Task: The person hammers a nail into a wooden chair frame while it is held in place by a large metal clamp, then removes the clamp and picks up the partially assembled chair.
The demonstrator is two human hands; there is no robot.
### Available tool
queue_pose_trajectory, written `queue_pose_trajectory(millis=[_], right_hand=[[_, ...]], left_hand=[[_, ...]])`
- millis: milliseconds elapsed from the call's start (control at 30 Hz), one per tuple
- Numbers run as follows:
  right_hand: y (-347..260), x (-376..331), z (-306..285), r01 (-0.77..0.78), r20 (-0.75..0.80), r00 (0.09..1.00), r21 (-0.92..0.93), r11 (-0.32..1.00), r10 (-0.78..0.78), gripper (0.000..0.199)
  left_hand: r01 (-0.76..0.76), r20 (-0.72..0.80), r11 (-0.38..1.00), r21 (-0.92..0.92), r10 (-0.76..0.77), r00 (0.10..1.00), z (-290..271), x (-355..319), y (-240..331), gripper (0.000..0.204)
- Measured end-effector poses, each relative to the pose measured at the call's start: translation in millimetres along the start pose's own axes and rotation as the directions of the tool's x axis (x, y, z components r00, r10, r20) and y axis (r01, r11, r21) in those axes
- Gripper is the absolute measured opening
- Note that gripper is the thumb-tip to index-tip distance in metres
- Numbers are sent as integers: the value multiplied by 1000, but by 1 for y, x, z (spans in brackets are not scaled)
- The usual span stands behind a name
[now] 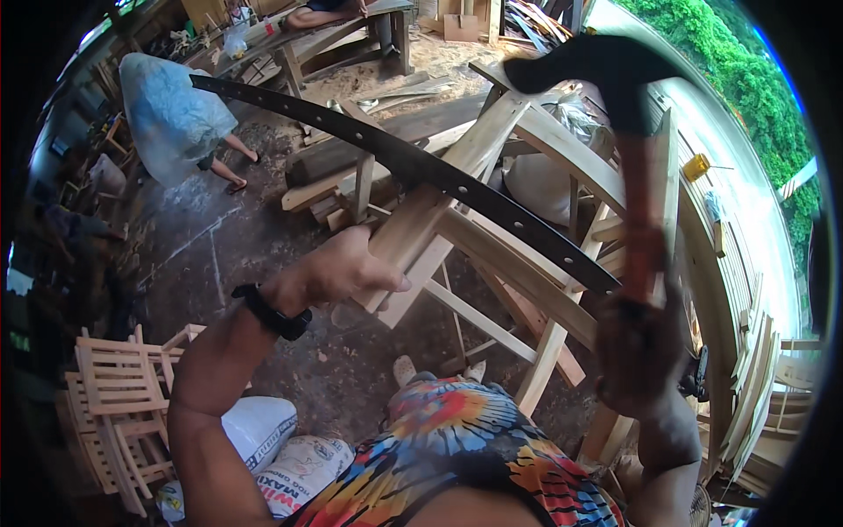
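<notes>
My right hand [645, 351], raised at the right and a little blurred, is closed around the handle of a hammer [641, 184]. Its black claw head is up at the top right. My left hand [338, 268] grips the near end of a pale wooden board [408, 233], thumb on top. This board belongs to a wooden frame [536, 281] of joined rails and legs standing before me. Across the board runs a long, dark, slightly curved metal strip [461, 189] with holes along it. Whether the strip is fastened to the wood I cannot tell.
Slatted wooden chairs [123, 404] and printed sacks [303, 470] lie at lower left. Stacked timber [351, 171] sits behind the frame. A person carrying a large plastic bag [171, 114] is at far left; another sits on a workbench [351, 31]. A yellow container [696, 167] rests on the right-hand ledge.
</notes>
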State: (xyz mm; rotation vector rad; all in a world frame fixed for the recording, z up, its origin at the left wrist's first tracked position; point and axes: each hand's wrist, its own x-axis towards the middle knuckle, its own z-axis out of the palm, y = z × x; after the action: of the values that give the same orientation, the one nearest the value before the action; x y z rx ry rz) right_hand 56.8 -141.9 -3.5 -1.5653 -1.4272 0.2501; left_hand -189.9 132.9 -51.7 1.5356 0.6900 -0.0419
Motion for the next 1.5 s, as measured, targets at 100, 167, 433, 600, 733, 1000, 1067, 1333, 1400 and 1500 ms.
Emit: queue_pose_trajectory(millis=[100,167,433,600,733,1000,1067,1333,1400,1500], right_hand=[[-9,29,3,-44,369,925,-132,990,90,66],[-26,35,1,-53,402,911,-114,992,95,65],[-2,4,13,53,115,992,-54,997,-46,53],[-21,18,9,-133,371,912,-143,981,178,62],[-15,-11,6,-163,74,985,112,980,155,57],[-19,19,9,-25,277,959,-101,995,52,53],[-17,8,7,71,69,995,16,997,-72,55],[3,19,22,89,292,954,-61,994,-68,65],[-18,16,12,-27,355,934,-39,999,40,66],[-21,-7,13,-149,-55,987,58,987,152,67]], left_hand=[[2,-11,1000,18,-1,1000,-2,-5,-2,52],[-14,-16,1000,5,14,1000,-2,-5,-4,51],[-30,-61,998,60,33,998,-4,2,-15,55],[-228,-46,904,360,262,964,-7,-1,-25,45],[-174,-26,948,266,188,982,-5,2,-28,45],[-1,-36,963,268,11,999,-16,3,-34,51],[-21,-120,957,289,58,991,-10,-4,-14,57],[-74,-72,981,180,88,993,-2,6,-14,61],[-72,-35,993,95,76,997,-3,-3,-14,59],[4,-55,997,80,1,998,-2,-5,-11,55]])
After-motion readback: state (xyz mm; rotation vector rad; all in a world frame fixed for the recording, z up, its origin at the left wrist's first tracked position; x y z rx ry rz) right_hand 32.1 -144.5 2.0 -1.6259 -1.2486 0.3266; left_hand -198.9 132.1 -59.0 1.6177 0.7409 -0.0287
